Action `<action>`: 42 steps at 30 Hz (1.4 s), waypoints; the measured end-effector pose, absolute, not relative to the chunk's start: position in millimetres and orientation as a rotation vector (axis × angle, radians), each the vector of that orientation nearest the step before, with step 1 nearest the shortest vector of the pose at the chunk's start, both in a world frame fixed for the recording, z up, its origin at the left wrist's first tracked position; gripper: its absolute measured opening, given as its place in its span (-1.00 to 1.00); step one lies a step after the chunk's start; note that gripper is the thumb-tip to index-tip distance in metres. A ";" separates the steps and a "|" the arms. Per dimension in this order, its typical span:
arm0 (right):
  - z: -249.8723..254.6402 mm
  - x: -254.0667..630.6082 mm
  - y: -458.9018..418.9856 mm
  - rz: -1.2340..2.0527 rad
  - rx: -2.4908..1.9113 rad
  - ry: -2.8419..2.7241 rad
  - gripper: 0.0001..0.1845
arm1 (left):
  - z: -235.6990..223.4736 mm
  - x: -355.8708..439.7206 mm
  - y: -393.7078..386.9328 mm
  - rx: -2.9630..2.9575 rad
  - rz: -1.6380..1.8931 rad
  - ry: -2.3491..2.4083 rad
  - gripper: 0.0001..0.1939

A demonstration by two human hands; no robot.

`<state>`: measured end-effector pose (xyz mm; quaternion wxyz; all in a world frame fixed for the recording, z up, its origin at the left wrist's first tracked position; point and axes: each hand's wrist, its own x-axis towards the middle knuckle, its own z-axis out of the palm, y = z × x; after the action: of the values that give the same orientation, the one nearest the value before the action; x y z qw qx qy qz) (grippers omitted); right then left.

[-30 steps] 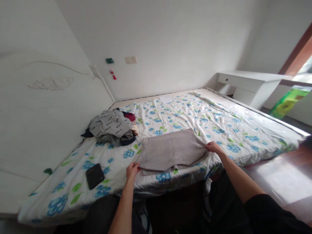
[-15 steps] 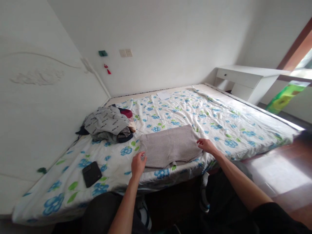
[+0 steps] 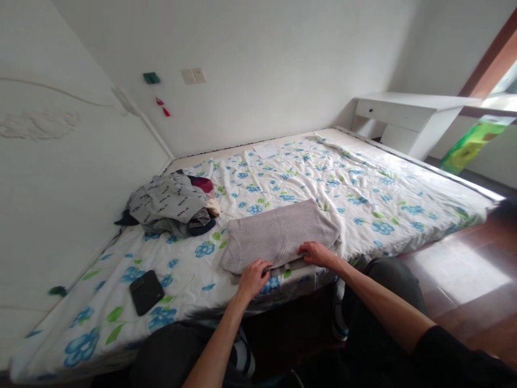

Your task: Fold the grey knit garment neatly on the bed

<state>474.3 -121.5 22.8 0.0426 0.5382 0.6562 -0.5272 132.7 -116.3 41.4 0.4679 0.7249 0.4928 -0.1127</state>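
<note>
A grey-beige ribbed knit sweater [image 3: 278, 231] lies folded into a wide, flat shape near the front edge of the bed. My left hand [image 3: 253, 277] has its fingers curled over the sweater's near edge, left of the middle. Farther right along that same edge, my right hand [image 3: 318, 253] pinches the fabric between thumb and fingers. Under the edge between my hands, a lower layer of the sweater shows. The fingertips are partly hidden by the cloth.
A heap of clothes [image 3: 169, 205] with a grey printed garment on top sits at the bed's left side. A black phone-like flat object [image 3: 146, 292] lies nearer me on the floral sheet [image 3: 371, 199]. Paper [image 3: 265, 150] rests by the wall; a white desk [image 3: 398, 116] stands at the back right.
My hands have moved from the sweater's left and right sides inward to its near edge, and have closed on it there. The camera view has shifted slightly.
</note>
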 end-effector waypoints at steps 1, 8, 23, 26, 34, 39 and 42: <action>24.5 475.7 -117.4 -1.615 1.636 1.999 -0.60 | 41.1 134.2 -113.0 1.764 -0.294 1.212 -0.65; 33.1 481.5 -103.1 -1.557 1.488 1.884 -0.67 | 33.8 125.0 -92.9 1.636 -0.390 1.057 -0.70; 29.6 460.8 -113.1 -1.515 1.410 2.087 -0.61 | 47.2 172.4 -106.7 1.862 -0.328 1.026 -0.74; 29.6 453.7 -117.6 -1.499 1.338 2.146 -0.58 | 47.5 173.8 -106.8 1.863 -0.359 1.002 -0.66; 32.5 460.7 -114.7 -1.316 1.363 2.043 -0.46 | 52.8 150.8 -96.3 1.858 -0.513 1.035 -0.26; 26.9 476.3 -116.2 -1.361 1.406 1.915 -0.57 | 48.3 138.5 -98.3 1.780 -0.451 1.091 -0.47; 24.6 482.3 -117.7 -1.376 1.465 1.853 -0.54 | 45.2 134.3 -101.9 1.752 -0.420 1.135 -0.55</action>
<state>482.3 -117.7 24.6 0.2026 0.5249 0.6636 -0.4930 134.3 -101.9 45.2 0.4847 0.7197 0.4663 -0.1725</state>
